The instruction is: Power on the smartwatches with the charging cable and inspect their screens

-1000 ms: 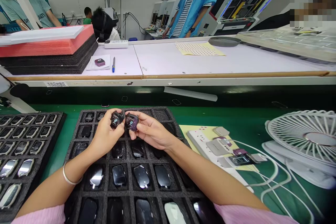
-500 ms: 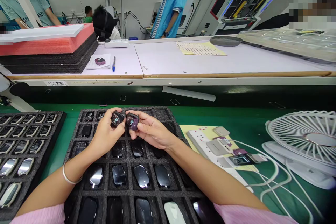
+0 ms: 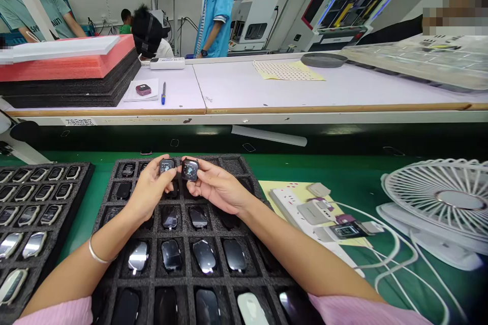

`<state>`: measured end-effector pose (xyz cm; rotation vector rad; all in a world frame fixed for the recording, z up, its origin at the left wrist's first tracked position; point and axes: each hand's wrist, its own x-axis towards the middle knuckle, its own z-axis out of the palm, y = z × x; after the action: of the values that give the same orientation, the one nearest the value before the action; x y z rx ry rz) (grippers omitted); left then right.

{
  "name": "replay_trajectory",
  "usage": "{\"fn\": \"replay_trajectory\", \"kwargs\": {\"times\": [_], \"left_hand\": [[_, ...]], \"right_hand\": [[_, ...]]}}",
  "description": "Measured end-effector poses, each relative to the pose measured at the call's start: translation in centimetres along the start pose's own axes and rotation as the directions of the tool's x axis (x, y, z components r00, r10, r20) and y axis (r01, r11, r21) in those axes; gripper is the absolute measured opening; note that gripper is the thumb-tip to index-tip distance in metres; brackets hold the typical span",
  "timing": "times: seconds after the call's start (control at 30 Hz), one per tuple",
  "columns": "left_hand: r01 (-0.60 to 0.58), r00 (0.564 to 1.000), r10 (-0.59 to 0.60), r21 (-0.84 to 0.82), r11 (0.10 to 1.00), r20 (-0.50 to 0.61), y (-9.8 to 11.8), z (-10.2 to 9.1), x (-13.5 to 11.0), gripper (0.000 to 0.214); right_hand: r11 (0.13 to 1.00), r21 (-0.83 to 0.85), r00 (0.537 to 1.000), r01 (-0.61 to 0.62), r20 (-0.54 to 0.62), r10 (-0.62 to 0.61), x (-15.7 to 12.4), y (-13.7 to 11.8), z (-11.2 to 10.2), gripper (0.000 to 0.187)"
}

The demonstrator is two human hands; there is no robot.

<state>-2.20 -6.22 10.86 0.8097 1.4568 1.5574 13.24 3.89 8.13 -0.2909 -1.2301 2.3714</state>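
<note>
Between the thumb and fingers of my left hand (image 3: pixel 150 190) is a dark smartwatch body (image 3: pixel 166 166) without a strap, its screen lit. A second dark smartwatch body (image 3: pixel 189 169), also lit, is pinched in my right hand (image 3: pixel 219 188). Both watches are held side by side, faces toward me, a small gap between them. Underneath lies a black foam tray (image 3: pixel 148 231) whose compartments hold several dark watch bodies, such as a watch body (image 3: pixel 172 255) near the middle. A white watch body (image 3: pixel 252 310) sits in the front row. My hands hide part of the tray's back rows.
To the left, another foam tray (image 3: pixel 72 213) holds several light-framed watches. On the right are a power strip (image 3: pixel 290 208), tangled white cables (image 3: pixel 396 249) and a white fan (image 3: pixel 453 195). Stacked foam (image 3: pixel 114 76) stands on the raised shelf (image 3: pixel 229 91). Other people are beyond it.
Both watches have tilted, and their screens now face me more squarely. The gap between them looks slightly wider. In the background, the person in blue has moved left.
</note>
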Motion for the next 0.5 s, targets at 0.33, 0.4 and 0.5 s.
{"fn": "replay_trajectory", "kwargs": {"times": [0.33, 0.4, 0.5], "left_hand": [[-0.001, 0.997, 0.008, -0.09, 0.996, 0.082, 0.14, -0.36, 0.09, 0.057], [-0.004, 0.996, 0.011, -0.077, 0.997, 0.091, 0.03, -0.38, 0.15, 0.052], [-0.012, 0.994, 0.019, -0.066, 0.998, 0.107, -0.08, -0.33, 0.19, 0.044]], "right_hand": [[1.0, -0.019, 0.995, 0.009, -0.102, -0.011, 0.17, 0.06, -0.32, 0.05], [0.997, -0.064, 0.991, 0.031, -0.126, -0.039, 0.12, 0.06, -0.25, 0.047], [0.988, -0.135, 0.987, 0.069, -0.135, -0.088, 0.05, -0.07, -0.14, 0.041]]}}
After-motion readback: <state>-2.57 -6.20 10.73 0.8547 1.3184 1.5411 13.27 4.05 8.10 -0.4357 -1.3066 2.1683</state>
